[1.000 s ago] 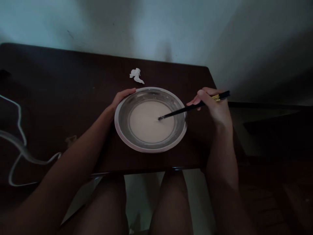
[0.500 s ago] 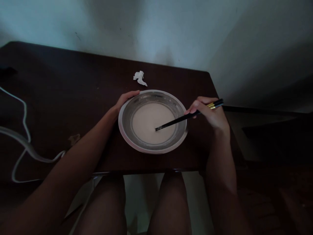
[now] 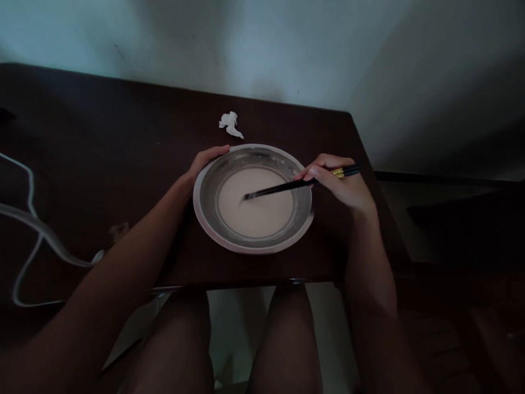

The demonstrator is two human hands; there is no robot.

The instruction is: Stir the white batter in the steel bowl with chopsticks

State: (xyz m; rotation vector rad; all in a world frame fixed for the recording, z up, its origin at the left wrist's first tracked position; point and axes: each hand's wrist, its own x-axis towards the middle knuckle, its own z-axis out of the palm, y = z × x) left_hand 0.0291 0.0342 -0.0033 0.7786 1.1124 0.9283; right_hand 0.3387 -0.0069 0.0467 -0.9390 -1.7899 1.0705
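A wide metal bowl [image 3: 202, 219] stands near the table's front edge, holding a pale, milky liquid [image 3: 262, 216]. My left hand [image 3: 205, 160] is closed on the bowl's far left rim, with the fingers lying along its outside. In my right hand [image 3: 338, 178] is a pair of black chopsticks [image 3: 283, 187] with gold bands, pinched between thumb and fingers over the bowl's right rim. Their tips reach the liquid left of its middle; how deep they go I cannot tell.
Behind the bowl a crumpled white tissue [image 3: 231, 124] lies on the dark wooden table [image 3: 102, 120]. White cables [image 3: 49, 236] run across the left side. A pale wall [image 3: 262, 49] rises at the table's back edge. My legs are beneath the front edge.
The chopstick tips have swept left and away from me through the liquid, and my right hand has shifted left. My left hand keeps its hold on the rim. The view has shifted slightly.
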